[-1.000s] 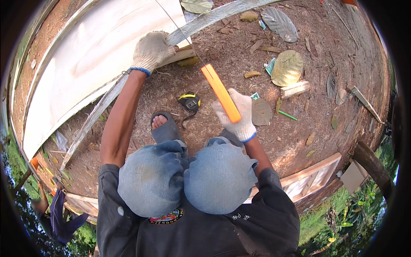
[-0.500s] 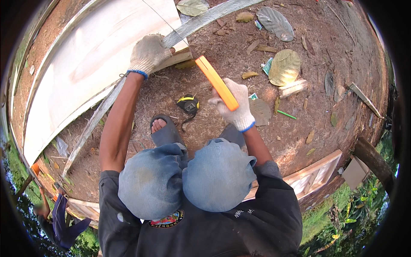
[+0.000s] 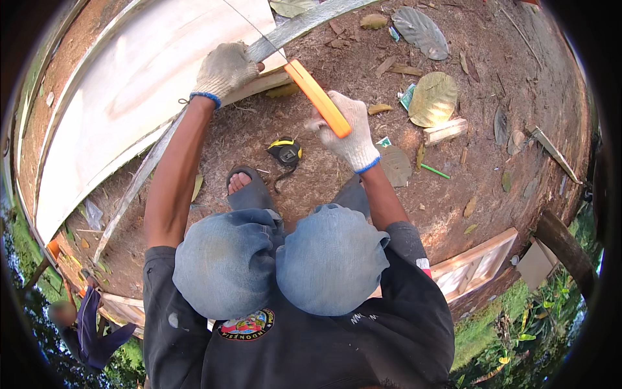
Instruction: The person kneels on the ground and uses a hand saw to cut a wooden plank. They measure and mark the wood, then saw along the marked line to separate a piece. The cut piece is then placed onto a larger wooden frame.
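My left hand, in a knitted glove, grips the long grey wooden batten beside a pale plywood board. My right hand, also gloved, holds the orange handle of a saw, whose thin blade, seen edge-on, crosses the batten just right of my left hand. A black and yellow tape measure lies on the ground below the hands, near my sandalled left foot.
Dry leaves and a wood offcut lie on the dirt. Wooden frames rest behind me at lower right, near a post. Another person is at lower left.
My right hand and the saw handle have moved upward and slightly left, toward the batten. My left hand stays on the batten.
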Action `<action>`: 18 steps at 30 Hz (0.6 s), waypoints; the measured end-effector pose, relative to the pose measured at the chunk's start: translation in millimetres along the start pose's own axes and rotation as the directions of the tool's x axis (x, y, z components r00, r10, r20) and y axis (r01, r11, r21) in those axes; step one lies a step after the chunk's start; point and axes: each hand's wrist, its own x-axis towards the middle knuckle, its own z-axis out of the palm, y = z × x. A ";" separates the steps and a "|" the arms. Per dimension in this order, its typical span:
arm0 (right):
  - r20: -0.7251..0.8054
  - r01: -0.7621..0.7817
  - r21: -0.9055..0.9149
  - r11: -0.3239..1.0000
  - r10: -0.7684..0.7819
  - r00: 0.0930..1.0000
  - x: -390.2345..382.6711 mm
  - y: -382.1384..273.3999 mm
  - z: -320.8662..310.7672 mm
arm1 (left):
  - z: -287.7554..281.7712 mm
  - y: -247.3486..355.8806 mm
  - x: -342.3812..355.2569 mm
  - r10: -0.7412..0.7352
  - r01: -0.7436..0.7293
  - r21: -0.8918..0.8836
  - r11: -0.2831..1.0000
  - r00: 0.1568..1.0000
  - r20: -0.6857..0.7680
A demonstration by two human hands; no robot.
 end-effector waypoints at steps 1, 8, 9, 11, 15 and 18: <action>-0.080 0.063 -0.178 0.982 -0.078 0.994 21.9 1.1 15.4 | -3.1 0.4 1.0 -0.007 0.007 0.003 1.000 1.000 0.000; 0.063 -0.140 -0.341 0.929 0.171 0.983 -157.6 -19.0 -58.4 | 12.1 -27.8 -6.6 -0.075 0.076 -0.016 0.997 0.996 0.050; 0.033 -0.180 -0.423 0.888 0.214 0.976 -165.3 -31.5 -56.5 | 10.1 -23.0 -7.5 -0.054 0.053 0.032 0.998 0.998 0.013; 0.037 -0.160 -0.351 0.922 0.185 0.982 -150.8 -23.3 -45.3 | 13.4 -26.5 -9.5 -0.028 0.031 0.074 0.997 0.999 -0.041; -0.098 0.053 0.060 0.997 -0.047 0.994 9.0 4.7 27.8 | 7.8 -8.5 6.5 0.043 -0.043 0.011 0.999 0.998 -0.039; -0.056 -0.032 -0.088 0.996 0.027 0.998 -4.3 -10.7 23.2 | 6.9 -25.5 8.0 0.033 -0.033 -0.021 0.999 0.999 0.013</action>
